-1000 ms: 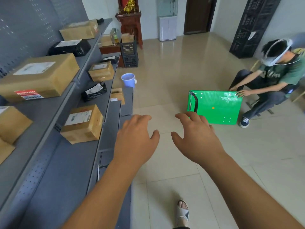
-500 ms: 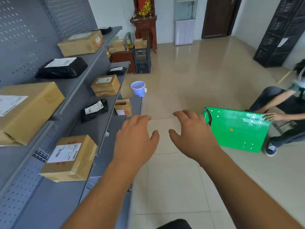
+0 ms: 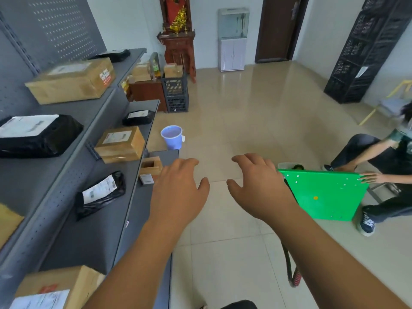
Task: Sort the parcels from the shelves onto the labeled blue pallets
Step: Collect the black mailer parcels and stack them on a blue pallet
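Makeshift parcel storeroom: grey shelves (image 3: 107,121), stacked crates (image 3: 367,47).

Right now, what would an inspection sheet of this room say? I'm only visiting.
Surface: grey shelves on the left; tiled floor.
Job's things: cardboard boxes and black bags lie on the shelves; blue pallets, nothing seen.
Clutter: bucket and black crate on the floor.
Grippers: left hand and right hand held out in front, fingers relaxed, holding nothing.
Cables: black cord beside the right forearm.
Surroundings: seated person holding a green board; dark door.
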{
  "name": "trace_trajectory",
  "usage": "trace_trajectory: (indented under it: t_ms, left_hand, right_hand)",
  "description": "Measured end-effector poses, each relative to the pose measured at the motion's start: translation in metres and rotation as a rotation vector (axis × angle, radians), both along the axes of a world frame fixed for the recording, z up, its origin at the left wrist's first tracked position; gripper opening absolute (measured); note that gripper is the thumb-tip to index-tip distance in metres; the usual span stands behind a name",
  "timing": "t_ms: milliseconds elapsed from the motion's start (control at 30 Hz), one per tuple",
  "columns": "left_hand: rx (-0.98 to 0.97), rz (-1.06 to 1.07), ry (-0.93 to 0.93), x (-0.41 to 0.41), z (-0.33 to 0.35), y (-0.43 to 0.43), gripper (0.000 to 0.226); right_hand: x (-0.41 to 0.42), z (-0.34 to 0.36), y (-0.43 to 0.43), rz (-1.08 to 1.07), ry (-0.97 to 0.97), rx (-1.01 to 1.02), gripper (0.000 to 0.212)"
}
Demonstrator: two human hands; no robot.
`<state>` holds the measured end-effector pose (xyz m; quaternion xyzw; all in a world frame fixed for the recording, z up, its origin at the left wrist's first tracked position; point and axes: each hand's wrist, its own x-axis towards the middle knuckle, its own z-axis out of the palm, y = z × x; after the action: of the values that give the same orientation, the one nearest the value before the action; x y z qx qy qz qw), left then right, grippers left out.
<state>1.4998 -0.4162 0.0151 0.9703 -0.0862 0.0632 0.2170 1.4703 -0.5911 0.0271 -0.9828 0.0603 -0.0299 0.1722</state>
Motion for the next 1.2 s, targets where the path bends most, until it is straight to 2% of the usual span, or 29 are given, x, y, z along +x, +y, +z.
trace_trajectory:
  t_ms: [267, 467, 700, 833, 967, 1200]
  left_hand:
    - [0.019, -0.051, -0.016, 0.121, 0.007, -0.005, 0.050]
    - [0.006, 0.022, -0.019, 0.201, 0.006, -0.008, 0.049]
    - [-0.004, 0.222, -0.040, 0.292, 0.016, -0.015, 0.039]
    - [0.031, 0.353, -0.042, 0.326, 0.025, -0.012, 0.042]
    - [0.064, 0.531, -0.034, 0.335, 0.026, 0.009, 0.033]
    - [0.003, 0.821, -0.092, 0.316, 0.030, 0.068, 0.045]
  right_hand:
    - [0.110, 0.002, -0.002, -0.056, -0.011, 0.034, 0.058]
    - [0.201, -0.004, -0.010, 0.020, -0.040, 0.074, 0.057]
    - [0.324, 0.003, -0.018, 0.268, -0.058, 0.137, 0.054]
    - [0.381, 0.018, -0.012, 0.410, -0.069, 0.187, 0.049]
    - [0.417, 0.019, 0.019, 0.586, -0.085, 0.251, 0.041]
    - [0.444, 0.016, 0.101, 0.847, -0.034, 0.341, 0.046]
